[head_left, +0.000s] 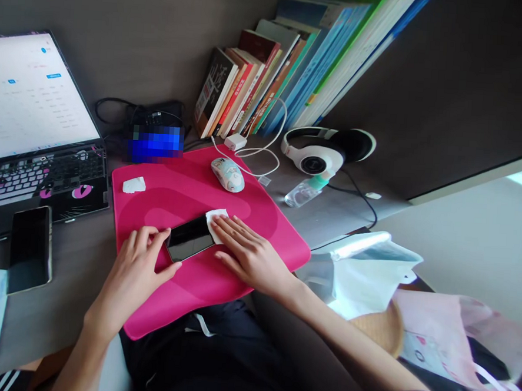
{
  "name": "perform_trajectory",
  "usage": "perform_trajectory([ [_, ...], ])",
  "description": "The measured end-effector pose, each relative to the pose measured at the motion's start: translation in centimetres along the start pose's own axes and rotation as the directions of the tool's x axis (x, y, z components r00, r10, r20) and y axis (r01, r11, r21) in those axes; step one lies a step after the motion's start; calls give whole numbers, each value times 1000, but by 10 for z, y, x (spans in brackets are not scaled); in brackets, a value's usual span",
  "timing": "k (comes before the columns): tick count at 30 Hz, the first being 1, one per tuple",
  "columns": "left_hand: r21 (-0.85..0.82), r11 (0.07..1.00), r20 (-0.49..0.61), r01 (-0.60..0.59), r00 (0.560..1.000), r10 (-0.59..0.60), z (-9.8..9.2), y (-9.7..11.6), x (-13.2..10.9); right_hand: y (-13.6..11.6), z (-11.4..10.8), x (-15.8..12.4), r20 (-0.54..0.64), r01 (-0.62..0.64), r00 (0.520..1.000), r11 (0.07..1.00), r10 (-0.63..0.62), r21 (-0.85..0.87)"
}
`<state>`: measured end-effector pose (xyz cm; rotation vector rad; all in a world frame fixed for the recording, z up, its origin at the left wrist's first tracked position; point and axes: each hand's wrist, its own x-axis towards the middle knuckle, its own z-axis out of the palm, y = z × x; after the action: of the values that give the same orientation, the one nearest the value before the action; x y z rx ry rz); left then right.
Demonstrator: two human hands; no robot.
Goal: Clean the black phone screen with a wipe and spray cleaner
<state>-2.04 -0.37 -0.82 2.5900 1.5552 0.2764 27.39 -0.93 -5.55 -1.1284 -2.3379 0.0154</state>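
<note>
A black phone (190, 239) lies screen up, at a slant, on a pink desk mat (191, 176). My left hand (135, 264) grips its left end, with fingers at the far corner and thumb at the near one. Against the phone's right end my right hand (251, 251) presses a folded white tissue (215, 223); the fingers are extended and close together over it. Part of the tissue and of that end is hidden under the hand. A smaller white scrap (134, 185) rests on the mat's far left, and a patterned mouse (227, 175) sits beyond the phone.
At the left are an open laptop (40, 117) and a second phone (31, 249). White headphones (319, 158), a small clear bottle (305, 191) and a white charger with cable (235, 141) stand behind the mat, before leaning books (250, 88). Bags (366, 273) lie at the lower right.
</note>
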Motion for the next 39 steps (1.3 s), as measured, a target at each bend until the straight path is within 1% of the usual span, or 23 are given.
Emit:
perform_trajectory([
  [4,26,1000,-22,-15,1000,16,1,0,0,2,4,8,22,-46,999,998,45,48],
  [10,36,999,-34,-36,999,37,1,0,1,-1,6,7,17,-107,994,992,106,72],
  [13,58,997,-36,-48,998,50,2,0,1,-2,6,7,4,-110,994,991,110,73],
  [18,42,998,-21,-39,999,40,1,2,2,-1,6,7,-5,-109,994,991,110,77],
  [21,50,998,-25,-42,999,43,2,3,3,-1,6,7,-29,-96,995,993,98,64],
  [25,107,993,-30,-46,998,50,4,3,4,-3,6,6,-65,-94,993,995,96,36],
  [27,125,991,-31,-55,998,59,5,3,4,-4,6,3,-101,-91,991,996,92,16],
  [31,133,988,-48,-76,995,83,4,4,6,-1,8,-6,-196,-38,980,999,36,-9],
  [36,154,983,-68,-100,991,111,4,4,8,4,11,-17,-168,-61,984,998,64,21],
  [39,138,986,-66,-96,992,106,5,5,8,4,11,-18,-231,-38,972,999,38,6],
])
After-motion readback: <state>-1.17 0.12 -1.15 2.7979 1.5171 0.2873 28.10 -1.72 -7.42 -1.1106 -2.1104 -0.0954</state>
